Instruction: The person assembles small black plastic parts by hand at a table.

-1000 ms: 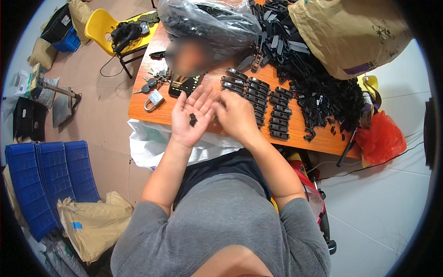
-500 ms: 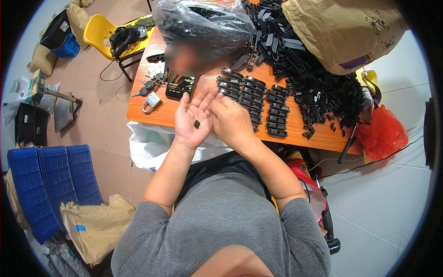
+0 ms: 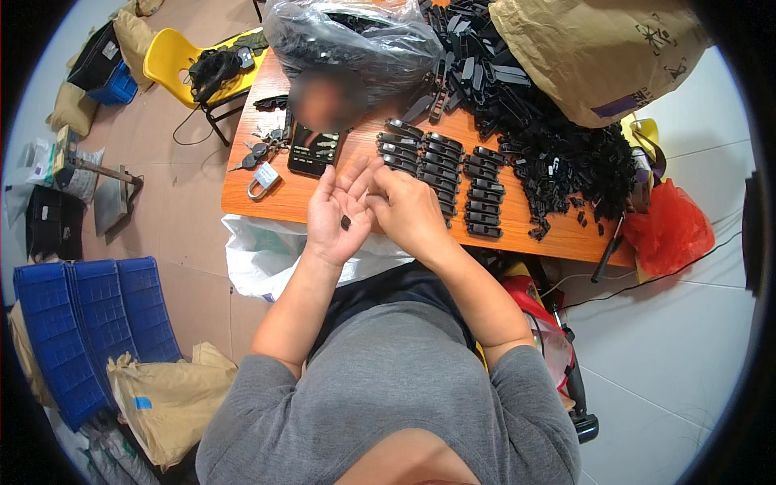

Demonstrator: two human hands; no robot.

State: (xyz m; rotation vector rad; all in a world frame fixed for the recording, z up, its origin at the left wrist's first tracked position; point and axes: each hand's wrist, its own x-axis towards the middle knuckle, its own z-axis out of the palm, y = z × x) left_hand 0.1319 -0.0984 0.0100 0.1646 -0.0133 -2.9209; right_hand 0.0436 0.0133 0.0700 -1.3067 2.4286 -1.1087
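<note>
My left hand (image 3: 336,220) is turned palm up over the table's near edge, its fingers stretched out. On that palm lies a small black plastic piece (image 3: 346,221). Close beside it is my right hand (image 3: 404,208), knuckles up, thumb and fingers pinched together against the left fingers. Whatever the pinch may hold is hidden. Right of my hands, long black plastic parts (image 3: 440,166) lie in neat columns on the wooden table (image 3: 291,200). A shorter column of similar parts (image 3: 485,196) stands next to them.
A phone (image 3: 314,149), keys (image 3: 257,152) and a padlock (image 3: 263,179) lie left. Behind are a clear plastic bag (image 3: 356,44), a heap of black parts (image 3: 566,174) and a brown sack (image 3: 582,56). A red bag (image 3: 667,226) hangs at the right edge.
My right hand has shifted very slightly, and its fingers are curled a little differently. The black piece still lies on my left palm.
</note>
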